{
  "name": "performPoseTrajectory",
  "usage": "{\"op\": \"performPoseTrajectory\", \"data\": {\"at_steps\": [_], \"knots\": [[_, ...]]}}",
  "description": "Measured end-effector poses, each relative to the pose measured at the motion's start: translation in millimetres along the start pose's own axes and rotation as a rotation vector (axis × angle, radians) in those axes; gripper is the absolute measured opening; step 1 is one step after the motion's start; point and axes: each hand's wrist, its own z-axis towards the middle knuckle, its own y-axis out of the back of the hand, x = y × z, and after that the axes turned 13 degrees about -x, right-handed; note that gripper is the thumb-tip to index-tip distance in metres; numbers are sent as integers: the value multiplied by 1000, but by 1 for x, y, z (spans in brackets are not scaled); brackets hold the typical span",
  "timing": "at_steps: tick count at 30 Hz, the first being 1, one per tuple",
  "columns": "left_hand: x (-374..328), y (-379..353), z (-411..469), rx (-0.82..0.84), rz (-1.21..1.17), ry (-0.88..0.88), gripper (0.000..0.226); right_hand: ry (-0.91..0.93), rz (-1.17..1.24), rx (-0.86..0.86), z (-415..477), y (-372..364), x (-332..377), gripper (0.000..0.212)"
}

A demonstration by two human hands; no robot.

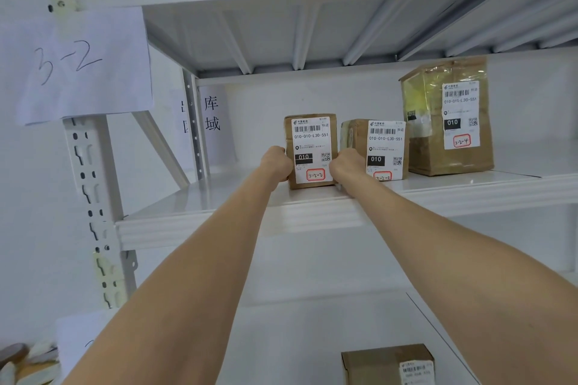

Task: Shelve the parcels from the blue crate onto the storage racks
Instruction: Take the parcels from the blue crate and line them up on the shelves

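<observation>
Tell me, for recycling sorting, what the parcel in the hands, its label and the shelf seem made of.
Parcel: brown cardboard, matte, judging by its colour and creased edges.
Label: white printed paper, probably adhesive, since it lies flat on the face.
Shelf: apparently white-painted metal, smooth with a slight sheen; the slotted upright beside it suggests steel racking.

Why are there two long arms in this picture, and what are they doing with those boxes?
The camera sits on a person's head, so you see their own arms reaching out. The left hand and right hand grip the sides of a small brown parcel standing upright on a white shelf. To its right stand a second small parcel and a taller parcel, each with a white label. A paper sign on the post reads 3-2. A fourth parcel sits on the shelf below.
</observation>
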Motion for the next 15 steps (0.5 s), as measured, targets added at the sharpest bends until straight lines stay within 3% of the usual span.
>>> {"op": "performPoseTrajectory", "data": {"at_steps": [5, 15], "knots": [[-5, 9, -10, -44, 17, 26, 31, 1, 7, 12, -9, 9, 7, 14], [-10, 27, -35, -63, 35, -42, 40, 25, -27, -37, -43, 32, 16, 34]]}}
